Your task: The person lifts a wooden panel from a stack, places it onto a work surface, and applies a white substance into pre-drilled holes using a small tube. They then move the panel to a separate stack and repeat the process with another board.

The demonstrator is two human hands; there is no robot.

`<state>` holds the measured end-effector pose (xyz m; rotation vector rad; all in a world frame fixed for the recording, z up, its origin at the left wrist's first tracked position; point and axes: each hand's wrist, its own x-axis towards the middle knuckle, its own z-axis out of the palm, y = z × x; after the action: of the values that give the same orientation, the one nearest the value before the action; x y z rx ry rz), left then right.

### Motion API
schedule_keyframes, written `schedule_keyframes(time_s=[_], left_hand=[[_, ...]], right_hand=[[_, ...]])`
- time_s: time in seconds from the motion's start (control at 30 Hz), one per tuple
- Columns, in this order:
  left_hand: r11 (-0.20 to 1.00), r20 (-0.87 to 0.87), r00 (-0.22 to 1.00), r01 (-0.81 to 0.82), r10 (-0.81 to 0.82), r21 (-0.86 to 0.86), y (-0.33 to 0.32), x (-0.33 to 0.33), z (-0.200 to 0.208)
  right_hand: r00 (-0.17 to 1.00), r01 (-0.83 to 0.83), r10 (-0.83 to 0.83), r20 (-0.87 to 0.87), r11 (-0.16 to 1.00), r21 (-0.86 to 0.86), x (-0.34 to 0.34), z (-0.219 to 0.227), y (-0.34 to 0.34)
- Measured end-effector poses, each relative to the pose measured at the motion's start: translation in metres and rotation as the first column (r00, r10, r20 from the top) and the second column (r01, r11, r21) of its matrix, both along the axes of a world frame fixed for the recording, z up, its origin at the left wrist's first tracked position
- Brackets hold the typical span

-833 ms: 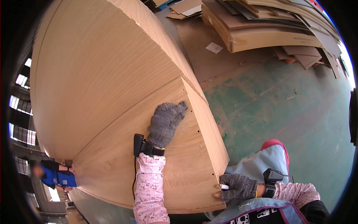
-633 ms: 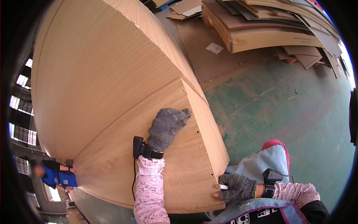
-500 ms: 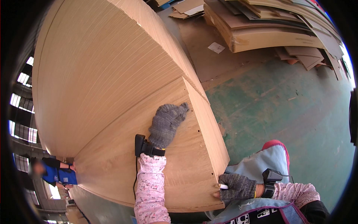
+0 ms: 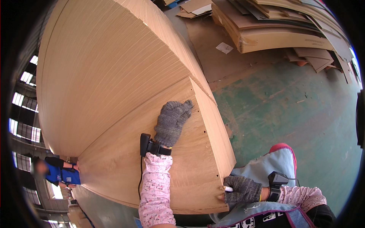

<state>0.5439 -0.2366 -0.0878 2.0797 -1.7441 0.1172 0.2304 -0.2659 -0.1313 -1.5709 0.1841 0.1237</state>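
1. We see the left hand, in a grey knitted glove, lying flat and open on the face of a light wood-grain panel, its fingers spread near the panel's upper right edge.
2. The right hand, gloved the same way, is closed on the panel's lower right corner, with the thumb on the face and the fingers wrapped behind the edge.
3. The panel is the front one of a big stack of like boards that stands on edge and leans away from us; we see small drilled holes along its right edge.
4. Both wrists carry a black strapped device, and the sleeves are pink and patterned.
5. To the right lies a green floor, with piled flat cardboard sheets at the far edge.
6. At the panel's far left end another person in blue has a hand at the boards.
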Motion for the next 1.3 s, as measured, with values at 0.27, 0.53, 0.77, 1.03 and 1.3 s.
schedule_keyframes(time_s=[0.27, 0.53, 0.77, 1.03, 1.3], left_hand=[[0.985, 0.249, 0.961, 0.081, -0.117, 0.153, 0.003, 0.004, -0.002], [0.997, 0.132, 0.989, 0.07, -0.074, 0.032, 0.005, 0.006, -0.007], [0.991, 0.049, 0.99, 0.129, -0.131, 0.039, 0.013, -0.006, 0.001], [0.999, -0.06, 0.998, -0.02, 0.022, 0.047, -0.004, 0.001, 0.005], [0.962, -0.085, 0.996, 0.056, -0.034, 0.267, 0.006, -0.008, 0.01]], right_hand=[[0.998, -0.053, 0.052, -0.047, 0.998, -0.019, 0.002, 0.002, -0.005], [0.999, -0.03, 0.031, -0.03, 0.999, 0.017, 0.001, 0.002, -0.003], [0.996, -0.067, 0.066, -0.056, 0.998, -0.008, 0.003, 0.006, -0.005], [0.98, -0.114, 0.113, -0.164, 0.993, 0.002, -0.001, 0.004, 0.001], [0.949, -0.121, 0.139, -0.282, 0.989, 0.08, 0.006, 0.021, -0.012]])
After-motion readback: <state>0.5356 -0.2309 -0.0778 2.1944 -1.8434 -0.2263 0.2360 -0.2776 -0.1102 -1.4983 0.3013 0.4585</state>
